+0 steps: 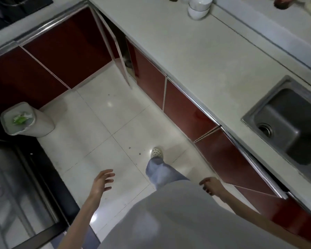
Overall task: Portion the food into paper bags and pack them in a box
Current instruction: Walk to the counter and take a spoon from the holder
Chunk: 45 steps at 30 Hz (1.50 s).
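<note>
dark red cabinet doors [65, 56], white countertop [187, 56], grey steel sink [285, 126], glossy white floor tiles [101, 123].

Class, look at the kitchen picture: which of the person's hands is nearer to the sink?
Right. The right hand hangs beside the red cabinets below the sink; the left hand is out over the floor, farther away.

Dim, soft-focus view — glare spots on floor tiles [109, 104], edges warped.
</note>
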Each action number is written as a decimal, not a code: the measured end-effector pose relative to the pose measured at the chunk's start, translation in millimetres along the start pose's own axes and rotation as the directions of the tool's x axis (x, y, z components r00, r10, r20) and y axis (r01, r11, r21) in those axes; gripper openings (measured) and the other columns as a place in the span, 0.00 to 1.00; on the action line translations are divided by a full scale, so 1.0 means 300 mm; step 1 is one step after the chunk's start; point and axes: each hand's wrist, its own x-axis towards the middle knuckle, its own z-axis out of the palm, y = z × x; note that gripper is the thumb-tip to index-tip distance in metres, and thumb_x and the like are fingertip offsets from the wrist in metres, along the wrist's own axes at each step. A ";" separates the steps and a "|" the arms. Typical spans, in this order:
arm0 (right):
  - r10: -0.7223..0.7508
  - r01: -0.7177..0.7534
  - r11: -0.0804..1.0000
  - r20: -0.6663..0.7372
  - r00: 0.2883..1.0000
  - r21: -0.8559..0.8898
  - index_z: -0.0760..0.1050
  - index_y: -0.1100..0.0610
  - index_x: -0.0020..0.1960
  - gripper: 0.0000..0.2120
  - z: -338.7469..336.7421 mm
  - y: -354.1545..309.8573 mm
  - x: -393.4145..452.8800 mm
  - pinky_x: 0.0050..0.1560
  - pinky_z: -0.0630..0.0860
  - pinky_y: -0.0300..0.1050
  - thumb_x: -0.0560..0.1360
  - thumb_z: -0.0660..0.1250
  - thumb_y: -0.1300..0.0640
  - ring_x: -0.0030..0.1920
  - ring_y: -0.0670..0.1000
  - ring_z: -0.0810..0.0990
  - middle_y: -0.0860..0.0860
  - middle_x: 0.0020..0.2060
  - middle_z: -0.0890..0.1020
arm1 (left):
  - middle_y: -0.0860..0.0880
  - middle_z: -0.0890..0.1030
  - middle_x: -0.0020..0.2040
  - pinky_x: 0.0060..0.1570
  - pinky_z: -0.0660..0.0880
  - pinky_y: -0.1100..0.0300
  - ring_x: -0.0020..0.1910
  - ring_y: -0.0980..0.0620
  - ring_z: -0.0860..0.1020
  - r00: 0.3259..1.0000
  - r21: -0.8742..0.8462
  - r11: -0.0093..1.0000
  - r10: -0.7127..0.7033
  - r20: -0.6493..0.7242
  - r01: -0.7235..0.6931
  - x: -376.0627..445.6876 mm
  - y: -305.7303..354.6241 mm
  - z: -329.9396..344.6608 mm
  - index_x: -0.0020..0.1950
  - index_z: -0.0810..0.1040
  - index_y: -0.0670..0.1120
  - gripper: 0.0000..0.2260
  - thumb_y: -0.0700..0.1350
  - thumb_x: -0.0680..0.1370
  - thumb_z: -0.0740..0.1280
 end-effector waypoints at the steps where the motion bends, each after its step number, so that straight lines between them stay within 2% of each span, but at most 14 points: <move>1: -0.022 0.022 1.000 0.004 1.000 -0.018 0.80 0.63 0.47 0.15 -0.013 -0.086 0.010 0.23 0.67 0.35 0.72 0.55 0.70 0.24 0.50 0.73 0.55 0.28 0.78 | 0.45 0.81 0.53 0.44 0.73 0.53 0.47 0.47 0.77 1.000 -0.010 1.000 -0.015 -0.009 0.014 0.016 0.043 -0.017 0.58 0.77 0.44 0.13 0.39 0.82 0.54; 5: -0.161 0.163 0.985 0.037 0.986 -0.061 0.80 0.61 0.46 0.16 -0.076 -0.467 0.106 0.23 0.67 0.35 0.69 0.54 0.70 0.25 0.50 0.74 0.57 0.32 0.81 | 0.43 0.81 0.54 0.43 0.72 0.54 0.48 0.45 0.77 0.998 -0.063 0.998 0.009 -0.068 -0.013 0.123 0.208 -0.083 0.59 0.77 0.43 0.13 0.38 0.82 0.54; 9: -0.317 0.316 0.942 0.010 0.948 -0.113 0.81 0.60 0.46 0.17 -0.149 -0.785 0.156 0.22 0.68 0.33 0.70 0.55 0.71 0.26 0.50 0.74 0.57 0.32 0.81 | 0.44 0.81 0.54 0.45 0.73 0.54 0.49 0.45 0.76 0.992 -0.113 0.991 -0.082 -0.091 0.072 0.184 0.292 -0.107 0.60 0.77 0.43 0.13 0.39 0.82 0.54; 13: -0.376 0.371 0.926 -0.061 0.925 -0.075 0.82 0.60 0.43 0.17 -0.198 -1.006 0.214 0.21 0.66 0.33 0.70 0.55 0.71 0.25 0.49 0.74 0.57 0.32 0.82 | 0.42 0.80 0.56 0.47 0.72 0.54 0.50 0.45 0.76 0.987 -0.137 0.984 -0.131 -0.092 0.118 0.261 0.350 -0.115 0.60 0.77 0.42 0.13 0.40 0.82 0.54; 16: -0.330 0.327 0.943 -0.073 0.941 -0.057 0.82 0.61 0.45 0.16 -0.212 -1.092 0.250 0.20 0.65 0.33 0.71 0.55 0.71 0.25 0.49 0.74 0.59 0.33 0.82 | 0.42 0.80 0.56 0.51 0.72 0.51 0.52 0.43 0.76 0.981 -0.125 0.978 -0.177 -0.082 0.166 0.339 0.423 -0.129 0.60 0.77 0.43 0.13 0.42 0.83 0.54; 22: -0.198 0.197 0.980 -0.059 0.978 -0.019 0.80 0.61 0.46 0.17 -0.212 -1.194 0.325 0.25 0.69 0.36 0.69 0.55 0.71 0.28 0.51 0.75 0.58 0.34 0.82 | 0.42 0.80 0.57 0.50 0.71 0.51 0.51 0.43 0.76 0.994 0.000 0.995 -0.104 -0.033 0.104 0.617 0.708 -0.198 0.62 0.76 0.41 0.14 0.41 0.83 0.54; 26: -0.050 0.065 0.985 -0.094 0.994 0.160 0.78 0.63 0.47 0.17 -0.197 -1.260 0.357 0.25 0.66 0.38 0.69 0.53 0.73 0.27 0.52 0.73 0.59 0.32 0.80 | 0.41 0.79 0.57 0.48 0.71 0.53 0.51 0.43 0.75 0.998 0.120 0.992 -0.036 0.042 0.031 0.820 1.006 -0.254 0.62 0.76 0.40 0.14 0.39 0.83 0.53; 28: 0.031 0.005 0.964 -0.131 0.991 0.265 0.78 0.63 0.47 0.16 -0.175 -1.286 0.361 0.26 0.65 0.38 0.70 0.53 0.73 0.27 0.52 0.73 0.58 0.31 0.80 | 0.41 0.79 0.57 0.45 0.70 0.55 0.50 0.44 0.75 0.994 0.184 0.983 0.001 0.106 -0.021 0.903 1.172 -0.273 0.63 0.75 0.39 0.14 0.39 0.83 0.53; 32: 0.151 -0.062 0.906 -0.184 0.971 0.418 0.79 0.62 0.47 0.17 -0.121 -1.346 0.358 0.26 0.68 0.38 0.70 0.54 0.72 0.27 0.52 0.75 0.58 0.32 0.81 | 0.41 0.79 0.57 0.51 0.69 0.53 0.52 0.44 0.75 0.962 0.280 0.943 0.111 0.251 -0.182 1.057 1.491 -0.261 0.63 0.74 0.38 0.14 0.39 0.83 0.54; 35: 0.262 -0.120 0.832 -0.193 0.945 0.542 0.80 0.63 0.46 0.18 -0.075 -1.375 0.332 0.25 0.68 0.37 0.69 0.53 0.73 0.26 0.52 0.74 0.58 0.30 0.81 | 0.42 0.78 0.57 0.50 0.69 0.54 0.52 0.45 0.74 0.932 0.349 0.907 0.111 0.345 -0.237 1.143 1.660 -0.215 0.63 0.74 0.38 0.13 0.39 0.83 0.55; 38: 0.339 -0.141 0.744 -0.187 0.922 0.653 0.80 0.65 0.47 0.18 -0.055 -1.406 0.320 0.26 0.67 0.37 0.69 0.53 0.74 0.26 0.53 0.74 0.58 0.30 0.81 | 0.41 0.78 0.57 0.43 0.69 0.57 0.52 0.44 0.74 0.900 0.392 0.877 0.094 0.426 -0.278 1.207 1.779 -0.148 0.63 0.74 0.38 0.13 0.39 0.83 0.55; 41: 0.368 -0.130 0.689 -0.191 0.910 0.713 0.80 0.64 0.47 0.17 -0.074 -1.463 0.333 0.27 0.68 0.38 0.69 0.54 0.73 0.27 0.53 0.74 0.58 0.30 0.81 | 0.41 0.78 0.58 0.45 0.71 0.57 0.53 0.44 0.75 0.883 0.440 0.849 0.062 0.465 -0.291 1.259 1.853 -0.098 0.64 0.74 0.38 0.13 0.40 0.84 0.54; 45: 0.314 -0.031 0.667 -0.243 0.918 0.745 0.80 0.64 0.47 0.18 -0.176 -1.588 0.402 0.29 0.68 0.40 0.70 0.53 0.73 0.28 0.53 0.74 0.59 0.32 0.81 | 0.41 0.79 0.58 0.47 0.72 0.55 0.53 0.43 0.77 0.861 0.466 0.819 0.065 0.505 -0.335 1.329 1.933 -0.051 0.63 0.75 0.40 0.13 0.40 0.83 0.55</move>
